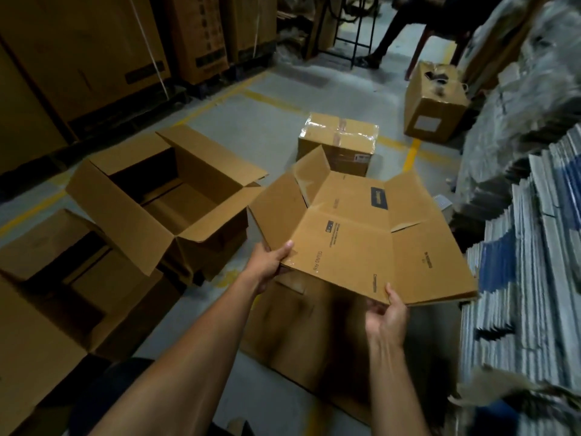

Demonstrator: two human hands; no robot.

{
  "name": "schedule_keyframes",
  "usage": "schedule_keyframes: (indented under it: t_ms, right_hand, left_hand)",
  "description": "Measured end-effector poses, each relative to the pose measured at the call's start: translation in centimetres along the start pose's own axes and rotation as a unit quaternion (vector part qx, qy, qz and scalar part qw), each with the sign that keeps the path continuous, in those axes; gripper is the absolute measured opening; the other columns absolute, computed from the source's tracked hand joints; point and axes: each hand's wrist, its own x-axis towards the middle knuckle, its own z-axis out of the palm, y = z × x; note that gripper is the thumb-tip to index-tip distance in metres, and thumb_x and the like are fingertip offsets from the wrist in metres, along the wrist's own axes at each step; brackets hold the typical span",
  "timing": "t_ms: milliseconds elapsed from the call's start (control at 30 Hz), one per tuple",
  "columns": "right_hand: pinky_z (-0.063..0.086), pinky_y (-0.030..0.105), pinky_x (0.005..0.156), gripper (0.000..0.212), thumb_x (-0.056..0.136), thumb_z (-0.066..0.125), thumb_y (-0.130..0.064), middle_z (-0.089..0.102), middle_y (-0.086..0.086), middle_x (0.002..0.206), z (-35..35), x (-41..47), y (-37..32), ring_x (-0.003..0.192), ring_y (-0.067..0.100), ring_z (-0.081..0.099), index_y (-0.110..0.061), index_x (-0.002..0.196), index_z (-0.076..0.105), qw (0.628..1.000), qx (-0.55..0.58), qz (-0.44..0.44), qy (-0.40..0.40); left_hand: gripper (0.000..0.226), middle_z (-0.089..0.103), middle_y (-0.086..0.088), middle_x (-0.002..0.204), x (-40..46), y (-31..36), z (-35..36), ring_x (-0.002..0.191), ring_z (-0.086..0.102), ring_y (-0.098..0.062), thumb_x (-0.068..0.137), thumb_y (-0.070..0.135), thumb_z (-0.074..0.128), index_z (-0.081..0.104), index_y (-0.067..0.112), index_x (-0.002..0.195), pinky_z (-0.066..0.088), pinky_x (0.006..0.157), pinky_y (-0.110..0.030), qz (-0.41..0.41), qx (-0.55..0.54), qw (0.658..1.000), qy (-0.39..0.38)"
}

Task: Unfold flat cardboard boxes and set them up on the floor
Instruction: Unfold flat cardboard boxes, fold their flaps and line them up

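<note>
I hold a flat brown cardboard box (361,237) with black print above the floor, its far flaps partly lifted. My left hand (270,262) grips its near left corner, thumb on top. My right hand (385,316) pinches the near edge from below, thumb on the printed face. An unfolded open box (163,196) stands on the floor to the left, its flaps spread. Another open box (63,278) stands at the near left. A further flat sheet of cardboard (301,335) lies on the floor under my hands.
A taped shut box (338,140) stands behind the held one, another closed box (435,102) farther right. Stacked flat cartons (528,247) line the right side. Tall cartons (94,58) fill the left back. A person's leg (386,36) shows at the top.
</note>
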Motion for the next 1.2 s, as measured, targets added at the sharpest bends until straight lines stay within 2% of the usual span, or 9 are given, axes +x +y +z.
schedule_keyframes:
  t_ms: [133,300,400,567,767,867,933,1033,1200]
  right_hand:
    - [0.056,0.041,0.094,0.049,0.093,0.07,-0.009,0.07,0.008,0.131,-3.7,2.0,1.1,0.126,0.027,0.064,-0.025,0.138,0.058,0.999,-0.01,0.004,0.045]
    - [0.057,0.042,0.085,0.054,0.097,0.069,-0.008,0.07,0.009,0.127,-7.1,3.3,3.2,0.122,0.026,0.064,-0.023,0.147,0.052,0.997,-0.02,0.034,0.073]
    - [0.059,0.048,0.083,0.056,0.099,0.068,-0.01,0.064,0.017,0.133,-8.9,3.8,5.3,0.12,0.031,0.064,-0.017,0.149,0.044,0.992,-0.019,0.068,0.103]
    - [0.037,0.06,0.118,0.053,0.105,0.054,0.001,0.044,0.018,0.157,-13.0,3.8,9.3,0.147,0.039,0.039,-0.014,0.154,0.039,0.978,-0.059,0.085,0.183]
    - [0.037,0.06,0.119,0.052,0.104,0.055,0.003,0.046,0.024,0.155,-16.4,2.7,12.2,0.143,0.041,0.045,-0.008,0.153,0.04,0.959,-0.11,0.099,0.241]
    - [0.038,0.062,0.118,0.055,0.104,0.057,0.0,0.048,0.025,0.153,-16.8,3.0,12.2,0.137,0.04,0.05,-0.009,0.155,0.039,0.961,-0.108,0.083,0.239]
    - [0.038,0.062,0.117,0.055,0.104,0.058,-0.002,0.05,0.025,0.151,-17.1,2.7,12.0,0.139,0.041,0.049,-0.008,0.156,0.038,0.958,-0.111,0.073,0.253]
    - [0.042,0.061,0.114,0.049,0.104,0.058,-0.002,0.054,0.026,0.147,-18.1,2.5,12.1,0.137,0.043,0.052,-0.006,0.151,0.042,0.943,-0.162,0.072,0.281]
    - [0.045,0.052,0.116,0.047,0.11,0.045,-0.002,0.049,0.028,0.152,-20.7,2.9,11.4,0.138,0.044,0.05,0.0,0.156,0.037,0.909,-0.273,0.159,0.273]
  left_hand:
    - [0.025,0.072,-0.014,0.115,1.5,-3.2,0.3,0.097,0.073,-0.029,0.099,0.009,0.071,0.062,0.007,0.123,0.063,0.059,-0.033,-0.061,0.041,0.997,0.02]
    - [0.012,0.067,-0.012,0.083,3.1,-9.2,-1.5,0.05,0.065,-0.015,0.102,-0.002,0.06,0.063,-0.005,0.113,0.052,0.04,-0.026,-0.167,0.08,0.979,0.09]
    - [0.015,0.064,-0.01,0.064,3.2,-11.4,-2.4,0.033,0.058,-0.008,0.103,-0.006,0.053,0.062,0.003,0.095,0.048,0.032,-0.023,-0.2,0.092,0.968,0.121]
    - [0.028,0.063,-0.009,0.068,3.5,-13.7,-4.9,0.056,0.063,-0.017,0.106,-0.006,0.039,0.058,0.007,0.09,0.048,0.033,-0.022,-0.259,0.09,0.954,0.121]
    - [0.036,0.069,-0.005,0.055,3.9,-15.2,-7.1,0.07,0.065,-0.02,0.107,-0.003,0.031,0.059,0.006,0.087,0.056,0.068,-0.035,-0.308,0.082,0.943,0.095]
    - [0.038,0.069,-0.006,0.053,3.9,-16.1,-7.3,0.049,0.07,-0.017,0.107,-0.006,0.031,0.06,0.003,0.085,0.059,0.051,-0.03,-0.317,0.08,0.942,0.08]
    - [0.037,0.07,-0.007,0.057,3.5,-16.4,-6.8,0.054,0.071,-0.018,0.106,-0.008,0.033,0.062,0.002,0.087,0.058,0.045,-0.029,-0.313,0.062,0.945,0.073]
    - [0.034,0.072,-0.007,0.068,3.4,-16.5,-6.1,0.072,0.068,-0.021,0.105,-0.008,0.035,0.065,0.005,0.094,0.06,0.047,-0.03,-0.303,0.044,0.949,0.071]
    - [0.032,0.068,-0.006,0.079,3.0,-15.7,-6.0,0.064,0.066,-0.013,0.105,-0.001,0.041,0.064,0.01,0.088,0.058,0.055,-0.025,-0.304,0.137,0.942,0.046]
